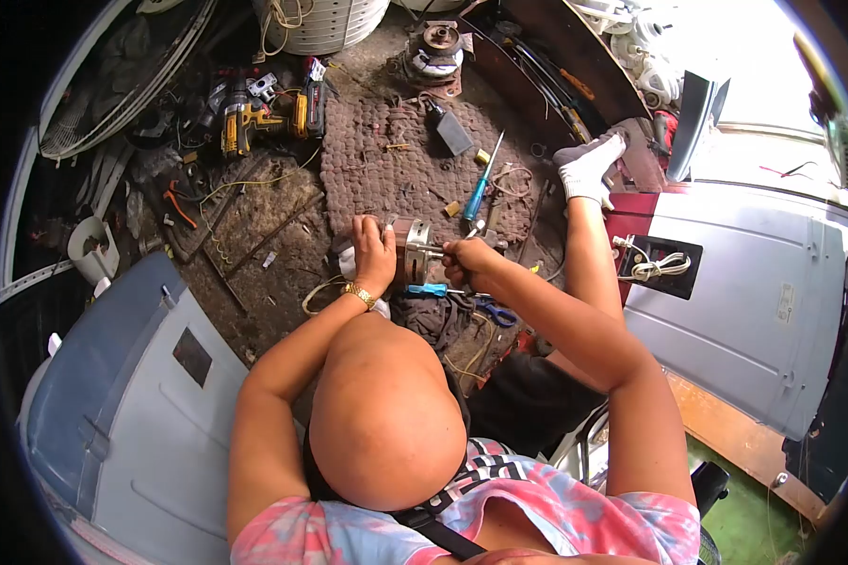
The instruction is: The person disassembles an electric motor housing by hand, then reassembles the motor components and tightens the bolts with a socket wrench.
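Note:
My left hand (375, 252) is curled around one side of an electric motor (414, 247) with a slotted metal casing, held low over a woven mat (372, 151). On the motor's other side, my right hand (468, 261) is closed at its shaft. A rounded silver end (478, 228) sticks out above these fingers; the rest of that piece is hidden. Just beyond lies a screwdriver (477, 200) with a blue handle. Below the motor are a second blue screwdriver handle (428, 290) and blue-handled scissors (499, 314).
A black box-shaped part (450, 132) lies on the mat, with another motor (438, 56) beyond. Yellow cordless drills (252, 124) and orange-handled pliers (179, 205) are at left. Grey washing-machine-like cabinets (754, 292) flank me. A white-socked foot (589, 169) rests at right.

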A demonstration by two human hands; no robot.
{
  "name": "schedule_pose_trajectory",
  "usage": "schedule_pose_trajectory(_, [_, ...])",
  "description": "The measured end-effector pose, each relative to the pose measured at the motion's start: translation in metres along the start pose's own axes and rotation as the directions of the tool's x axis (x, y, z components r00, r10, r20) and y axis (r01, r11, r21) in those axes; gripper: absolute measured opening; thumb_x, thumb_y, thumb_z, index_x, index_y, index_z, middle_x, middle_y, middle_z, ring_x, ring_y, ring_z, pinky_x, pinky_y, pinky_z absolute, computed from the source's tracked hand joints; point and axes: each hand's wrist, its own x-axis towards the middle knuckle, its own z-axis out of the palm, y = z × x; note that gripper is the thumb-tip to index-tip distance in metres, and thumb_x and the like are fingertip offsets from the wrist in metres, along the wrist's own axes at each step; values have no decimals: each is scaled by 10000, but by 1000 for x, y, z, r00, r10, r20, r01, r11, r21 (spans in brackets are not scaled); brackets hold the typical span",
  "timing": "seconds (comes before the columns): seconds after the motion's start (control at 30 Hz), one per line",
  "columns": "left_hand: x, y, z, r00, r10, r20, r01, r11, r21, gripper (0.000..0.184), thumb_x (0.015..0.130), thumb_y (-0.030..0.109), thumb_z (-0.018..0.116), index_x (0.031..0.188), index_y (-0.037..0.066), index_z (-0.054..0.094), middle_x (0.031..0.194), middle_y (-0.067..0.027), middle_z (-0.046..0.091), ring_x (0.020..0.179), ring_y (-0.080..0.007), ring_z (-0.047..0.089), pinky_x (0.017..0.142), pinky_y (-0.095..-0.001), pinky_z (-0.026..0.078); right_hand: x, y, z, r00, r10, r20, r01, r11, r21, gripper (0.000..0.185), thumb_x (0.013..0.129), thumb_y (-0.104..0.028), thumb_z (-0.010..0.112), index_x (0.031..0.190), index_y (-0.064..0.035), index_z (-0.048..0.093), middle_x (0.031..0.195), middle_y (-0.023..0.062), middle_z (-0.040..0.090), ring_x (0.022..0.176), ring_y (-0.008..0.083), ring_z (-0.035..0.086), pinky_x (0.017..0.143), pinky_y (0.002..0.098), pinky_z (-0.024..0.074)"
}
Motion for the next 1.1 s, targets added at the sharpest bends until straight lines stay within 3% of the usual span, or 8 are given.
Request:
schedule_pose_trajectory(0.23, [2, 0, 3, 1000, 26, 15, -27, 998, 59, 195, 813, 102, 541, 892, -13, 405, 958, -194, 422, 894, -398, 435, 779, -463, 367, 9, 20, 2, 955, -267, -128, 248, 958, -146, 223, 868, -159, 492, 669, -121, 399, 544, -19, 366, 388, 93, 310, 330, 263, 214])
schedule_pose_trajectory(0.47, [11, 18, 6, 990, 76, 118, -96, 980, 177, 215, 815, 139, 539, 900, -16, 416, 980, -223, 439, 918, -431, 446, 818, -504, 375, 8, 31, -13, 927, -352, -129, 353, 936, -18, 229, 878, -158, 510, 674, -100, 424, 481, -26, 355, 332, 101, 302, 309, 284, 198])
schedule_pose_trajectory(0.5, [11, 17, 8, 990, 92, 103, -109, 977, 184, 216, 818, 147, 537, 901, -14, 419, 985, -227, 441, 915, -433, 449, 821, -503, 378, 13, 35, -22, 930, -359, -77, 359, 933, -15, 194, 861, -169, 558, 726, -88, 445, 527, -10, 405, 401, 119, 370, 358, 287, 275])
schedule_pose_trajectory(0.67, [43, 13, 20, 991, 41, 131, -62, 985, 164, 231, 850, 210, 524, 891, -14, 484, 1002, -228, 495, 909, -426, 506, 798, -500, 418, 63, 31, -24, 286, -927, -241, 771, 372, -516, 281, 803, -199, 666, 827, 1, 470, 637, 79, 505, 565, 175, 470, 533, 319, 402])
schedule_pose_trajectory(0.77, [83, 4, 24, 940, -94, 328, 25, 977, 210, 279, 872, 245, 511, 913, -31, 504, 1006, -238, 495, 958, -423, 497, 823, -460, 423, 78, 14, -14, 141, -953, -267, 850, 255, -460, 282, 791, -188, 684, 805, -3, 471, 604, 83, 496, 544, 175, 470, 525, 321, 402])
schedule_pose_trajectory(0.93, [114, -11, 26, 889, -147, 434, 56, 975, 216, 385, 891, 331, 464, 945, -41, 551, 1069, -274, 528, 996, -436, 514, 867, -472, 415, 65, -18, -4, 81, -985, -151, 844, 148, -516, 231, 813, -128, 658, 786, 4, 471, 566, 70, 485, 499, 144, 439, 489, 286, 380])
schedule_pose_trajectory(1.03, [132, -10, 22, 861, -218, 459, 98, 957, 272, 430, 871, 391, 500, 853, -30, 590, 896, -241, 607, 892, -404, 569, 788, -456, 449, 68, -29, 2, -38, -996, -79, 817, 15, -577, 207, 822, -125, 647, 808, 2, 484, 566, 63, 473, 503, 121, 435, 488, 276, 378])
schedule_pose_trajectory(1.1, [126, 2, 14, 874, -272, 402, 193, 955, 227, 458, 855, 427, 520, 837, -24, 594, 847, -227, 615, 843, -398, 579, 754, -446, 455, 75, -29, -8, 143, -984, -111, 899, 176, -401, 184, 854, -147, 611, 838, -12, 486, 592, 37, 473, 515, 108, 434, 489, 263, 374])
